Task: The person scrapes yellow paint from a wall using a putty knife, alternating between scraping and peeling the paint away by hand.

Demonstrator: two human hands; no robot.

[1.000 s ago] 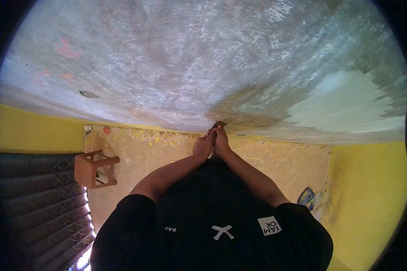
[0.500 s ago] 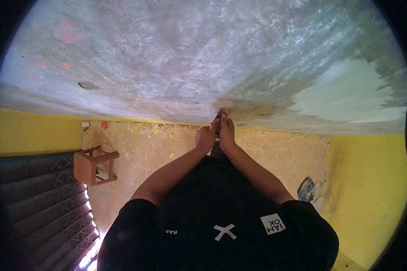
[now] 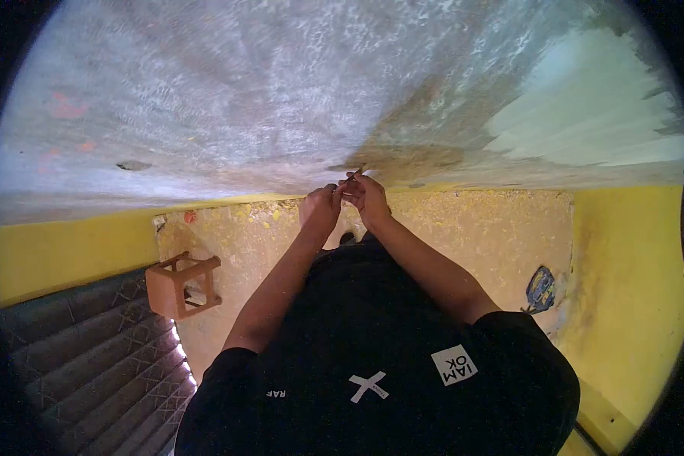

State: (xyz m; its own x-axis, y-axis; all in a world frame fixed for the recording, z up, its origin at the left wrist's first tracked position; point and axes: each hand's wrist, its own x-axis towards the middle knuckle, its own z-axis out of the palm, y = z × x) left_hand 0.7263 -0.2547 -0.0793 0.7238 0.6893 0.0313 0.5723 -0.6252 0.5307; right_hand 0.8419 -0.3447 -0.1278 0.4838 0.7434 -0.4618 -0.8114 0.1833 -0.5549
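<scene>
One brown plastic stool (image 3: 182, 285) stands well left of the small thin dark scraper blade (image 3: 355, 176), which touches the rough grey wall (image 3: 281, 91). The left hand (image 3: 321, 209) curls just below the blade (its hold I cannot tell). The right hand (image 3: 366, 196) pinches it shut. This looks like mid-scraping, and next calls for firm, flat pressure. One pale bare patch (image 3: 593, 114) lies far right.

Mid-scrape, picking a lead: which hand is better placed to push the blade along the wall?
Probably right: the right hand pinches the scraper, tip at the grey wall; the left hand sits curled beside it.
</scene>
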